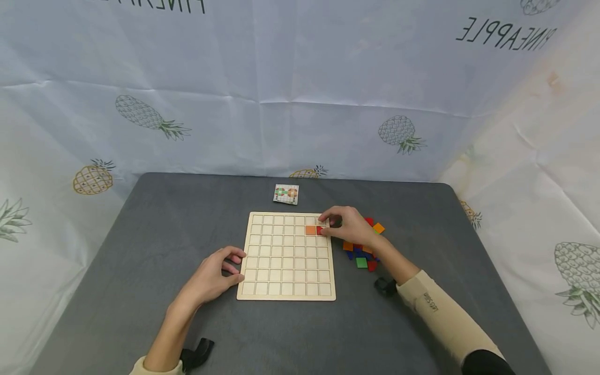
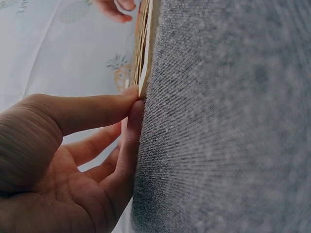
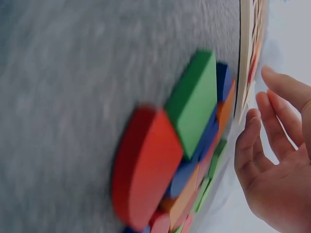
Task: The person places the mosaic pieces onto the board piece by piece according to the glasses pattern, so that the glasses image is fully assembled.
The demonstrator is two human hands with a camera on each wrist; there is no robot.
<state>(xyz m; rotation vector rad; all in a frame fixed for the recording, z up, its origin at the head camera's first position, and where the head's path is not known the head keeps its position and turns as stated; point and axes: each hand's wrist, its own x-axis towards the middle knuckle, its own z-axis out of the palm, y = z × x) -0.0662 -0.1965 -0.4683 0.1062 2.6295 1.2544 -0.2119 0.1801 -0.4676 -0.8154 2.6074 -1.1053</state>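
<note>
The relaxed left hand (image 1: pixel 214 274) touches the pale wooden grid board (image 1: pixel 286 255) at its left edge; the unclosed right hand (image 1: pixel 351 225) seemingly seats a red square tile (image 1: pixel 319 230), probably needing alignment next.

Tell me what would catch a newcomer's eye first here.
Likely first is the pale wooden grid board in the middle of the dark grey table, with an orange tile and a red tile side by side near its far right corner, by the right hand. Next comes the bright heap of coloured pieces just right of the board, then the pineapple-print sheet behind the table.
</note>
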